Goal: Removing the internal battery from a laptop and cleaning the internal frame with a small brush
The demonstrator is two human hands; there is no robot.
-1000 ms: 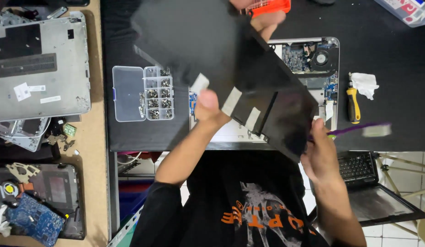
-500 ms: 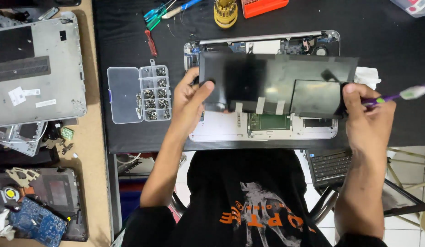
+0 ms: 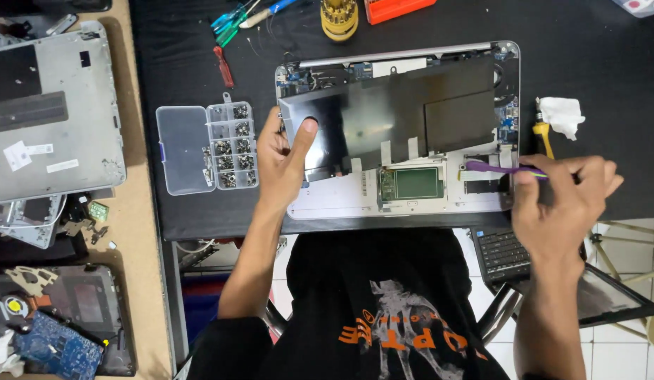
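Note:
An opened silver laptop base (image 3: 341,203) lies on the black mat with its circuit boards exposed. A flat black battery pack (image 3: 397,116) lies across its upper half. My left hand (image 3: 283,158) grips the battery's left end, thumb pressed on its top face. My right hand (image 3: 562,204) is off the laptop's right edge and holds a thin purple pry tool (image 3: 492,169), whose tip points left over the laptop's right side.
A clear screw box (image 3: 204,146) with its lid open sits left of the laptop. Screwdrivers (image 3: 232,24), a yellow bit holder (image 3: 339,17) and an orange case (image 3: 397,7) lie behind. A white cloth (image 3: 560,115) is at right. Laptop shells (image 3: 49,112) and parts fill the wooden bench at left.
The black battery pack was held up and tilted in the air, then came down flat onto the laptop base. My right hand let go of it and drew back to the right with the purple tool.

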